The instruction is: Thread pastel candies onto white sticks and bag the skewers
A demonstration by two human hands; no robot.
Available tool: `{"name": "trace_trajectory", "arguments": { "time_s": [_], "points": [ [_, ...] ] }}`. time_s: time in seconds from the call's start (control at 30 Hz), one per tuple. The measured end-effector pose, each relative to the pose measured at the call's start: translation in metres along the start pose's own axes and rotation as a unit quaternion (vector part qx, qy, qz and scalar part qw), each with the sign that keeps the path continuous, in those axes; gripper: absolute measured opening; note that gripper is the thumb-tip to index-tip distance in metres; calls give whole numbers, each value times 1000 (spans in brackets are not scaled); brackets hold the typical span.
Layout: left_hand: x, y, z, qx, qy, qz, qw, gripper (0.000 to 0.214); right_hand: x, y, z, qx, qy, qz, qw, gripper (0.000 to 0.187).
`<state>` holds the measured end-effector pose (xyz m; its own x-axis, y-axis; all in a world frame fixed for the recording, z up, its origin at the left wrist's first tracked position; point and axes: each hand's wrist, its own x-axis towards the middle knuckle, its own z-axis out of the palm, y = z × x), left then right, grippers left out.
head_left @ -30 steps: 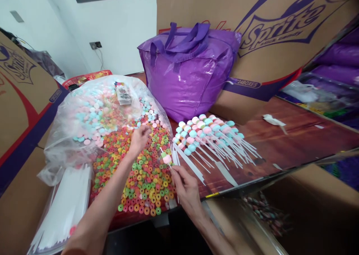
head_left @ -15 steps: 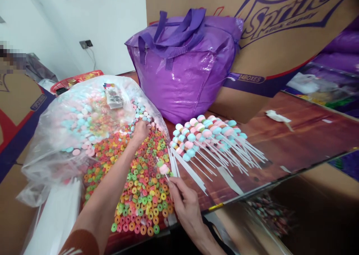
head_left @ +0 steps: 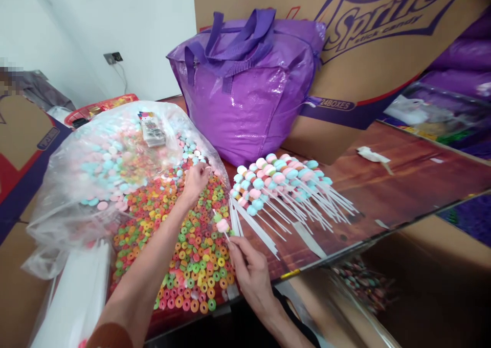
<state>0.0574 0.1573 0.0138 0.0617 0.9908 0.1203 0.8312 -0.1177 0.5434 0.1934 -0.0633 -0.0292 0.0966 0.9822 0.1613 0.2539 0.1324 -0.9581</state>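
We saw the candy skewer above the near right part of the gummy rings, its stick pinched in our right hand; we judged it light, its candies soft and perhaps tacky, best held by the stiff bare stick below them. Our left hand was curled beside the pastel candies, though we could not tell whether it gripped any. Loose sticks and piled skewers crowded the desk rightward, with the purple bag blocking behind.
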Motion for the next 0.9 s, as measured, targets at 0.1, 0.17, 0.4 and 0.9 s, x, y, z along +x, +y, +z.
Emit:
{"name": "trace_trajectory", "arguments": {
  "time_s": [0.1, 0.17, 0.4, 0.9],
  "points": [
    [-37, -11, -19, -167, 21, -7, 986, 24, 0, 0, 0, 11, -1, 8, 1000, 26],
    [-66, -18, -25, -302, 12, -29, 953, 27, -1, -2, 0, 14, -4, 7, 1000, 26],
    [-141, -26, -24, -475, 38, -100, 874, 46, -6, -19, 5, 7, -51, -35, 998, 27],
    [-187, -35, -21, -462, 149, -89, 870, 26, -16, -30, 19, -48, -115, -46, 991, 31]
  ]
}}
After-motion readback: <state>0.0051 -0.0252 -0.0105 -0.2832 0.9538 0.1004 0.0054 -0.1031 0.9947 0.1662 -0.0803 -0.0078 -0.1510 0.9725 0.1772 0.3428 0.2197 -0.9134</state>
